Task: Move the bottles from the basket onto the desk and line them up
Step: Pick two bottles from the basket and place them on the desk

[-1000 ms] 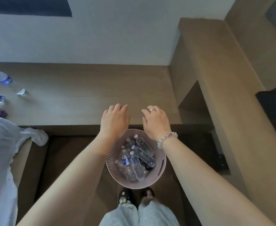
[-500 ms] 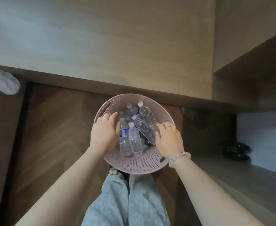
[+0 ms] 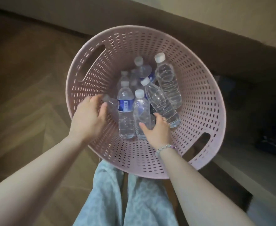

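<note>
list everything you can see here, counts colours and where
basket: one, pink, perforated, two handle slots, in front of the legs
bottles: at least seven, clear with white caps, two blue-labelled, piled in the basket; any underneath are hidden
floor: brown wood, left of the basket
desk: one, tan, along the top edge
trousers: light blue, patterned, bottom centre
bracelet: one, pale beads, right wrist
ring: one, on a right finger
left grip: bare hand, over a blurred bottle at the basket's left; hold unclear
right grip: bare hand, thumb and fingers round the base of a label-free bottle
</note>
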The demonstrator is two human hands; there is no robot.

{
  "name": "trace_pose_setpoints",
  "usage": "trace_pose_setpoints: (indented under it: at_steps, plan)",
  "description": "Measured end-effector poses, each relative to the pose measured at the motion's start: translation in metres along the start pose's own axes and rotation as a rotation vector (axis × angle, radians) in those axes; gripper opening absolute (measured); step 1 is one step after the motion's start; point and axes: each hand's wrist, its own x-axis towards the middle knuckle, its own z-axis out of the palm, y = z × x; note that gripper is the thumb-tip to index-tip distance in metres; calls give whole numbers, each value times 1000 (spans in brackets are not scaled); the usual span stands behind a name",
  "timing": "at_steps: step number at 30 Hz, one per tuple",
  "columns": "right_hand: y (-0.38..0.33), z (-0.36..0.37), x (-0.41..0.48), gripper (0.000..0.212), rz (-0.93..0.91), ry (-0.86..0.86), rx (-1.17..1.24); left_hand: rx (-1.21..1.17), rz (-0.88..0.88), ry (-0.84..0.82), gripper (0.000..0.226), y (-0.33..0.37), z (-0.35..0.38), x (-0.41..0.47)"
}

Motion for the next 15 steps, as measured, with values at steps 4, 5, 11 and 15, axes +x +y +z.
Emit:
trace_pose_setpoints:
  at_steps: [4, 5, 11, 15]
  plan:
    - [5, 42, 17, 96, 89, 4, 126, -32, 59, 65, 37, -8, 7, 4]
    - [6, 50, 22, 101, 112, 20, 164, -43, 68, 76, 36, -12, 9, 4]
    - [5, 74, 52, 102, 149, 191, 345, -73, 103, 72, 39, -23, 27, 6]
    - [5, 84, 57, 112, 137, 171, 441, -149, 35, 94, 33, -20, 39, 13]
